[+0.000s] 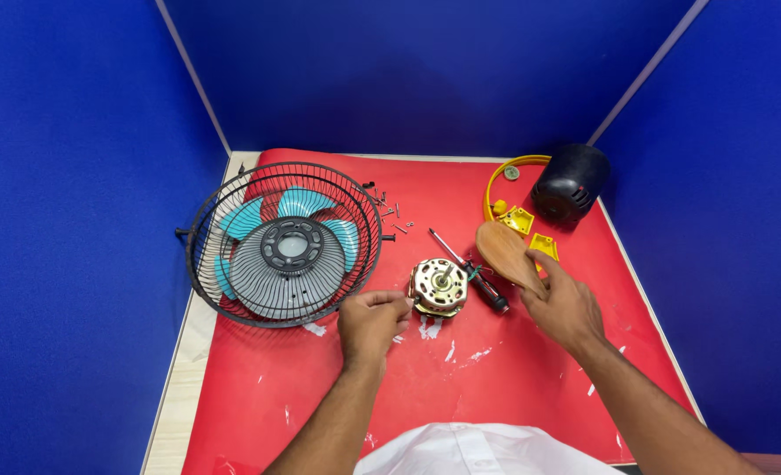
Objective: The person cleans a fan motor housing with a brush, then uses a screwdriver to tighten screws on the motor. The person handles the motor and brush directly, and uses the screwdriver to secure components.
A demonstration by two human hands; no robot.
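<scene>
On the red mat (514, 361), two hands work beside a small fan motor (439, 286).

The left hand (371, 324) curls its fingertips against the motor's edge; what they pinch is too small to see. The right hand (559, 303) lies flat, fingers stretched toward a screwdriver (471, 271), hiding part of a yellow piece (544, 245). The wire fan cage (283, 244) covers the blue blades (248, 217). Tiny screws (390, 211) are hard to count.

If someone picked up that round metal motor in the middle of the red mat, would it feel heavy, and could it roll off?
The motor is probably heavy for its size: it looks like solid metal. It lies flat with its shaft pointing up, so it likely stays put rather than rolling. The left hand touches its edge; its bare metal might feel a bit slippery.
</scene>
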